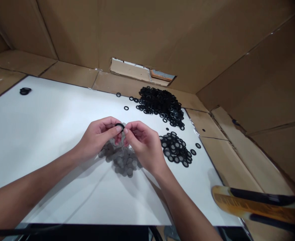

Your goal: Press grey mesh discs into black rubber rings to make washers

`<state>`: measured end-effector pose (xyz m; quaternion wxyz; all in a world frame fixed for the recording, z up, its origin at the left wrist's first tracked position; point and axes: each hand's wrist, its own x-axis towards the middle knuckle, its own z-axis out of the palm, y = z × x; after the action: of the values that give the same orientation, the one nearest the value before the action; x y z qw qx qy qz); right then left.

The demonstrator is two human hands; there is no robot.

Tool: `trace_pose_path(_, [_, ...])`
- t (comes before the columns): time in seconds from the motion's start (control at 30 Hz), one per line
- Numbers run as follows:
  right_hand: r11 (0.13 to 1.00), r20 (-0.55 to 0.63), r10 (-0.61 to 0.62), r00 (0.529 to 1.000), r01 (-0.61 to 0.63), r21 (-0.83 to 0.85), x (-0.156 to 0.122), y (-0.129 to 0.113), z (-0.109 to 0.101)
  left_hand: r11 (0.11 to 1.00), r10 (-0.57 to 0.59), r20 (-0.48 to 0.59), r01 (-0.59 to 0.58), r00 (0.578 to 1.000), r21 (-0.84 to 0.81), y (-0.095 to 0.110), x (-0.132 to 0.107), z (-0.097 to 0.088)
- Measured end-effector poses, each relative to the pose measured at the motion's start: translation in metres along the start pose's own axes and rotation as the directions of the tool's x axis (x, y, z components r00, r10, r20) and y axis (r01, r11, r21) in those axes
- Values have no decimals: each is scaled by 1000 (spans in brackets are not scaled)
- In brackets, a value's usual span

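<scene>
Left hand (pixel 98 137) curled, gripping black rubber ring (pixel 119 126) between thumb and fingertips. Right hand (pixel 143 142) closed in pinch, fingertips (pixel 126 131) against ring's edge. Grey mesh discs (pixel 122 161) piled just below both hands on white tabletop (pixel 49 117). Heap of loose black rings (pixel 160 103) beyond mesh pile; heap of black-rimmed mesh discs (pixel 175 149) right of mesh pile.

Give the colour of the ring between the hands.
The ring is black, best seen in the head view.
</scene>
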<state>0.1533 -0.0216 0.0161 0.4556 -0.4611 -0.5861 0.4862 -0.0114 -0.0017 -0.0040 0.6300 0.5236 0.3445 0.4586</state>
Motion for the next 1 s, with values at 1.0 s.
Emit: trace_pose_path(1.0, [978,67,75,995,-86,190,6,-1,-3,999,-20,56,22,998,-23,3,0,5])
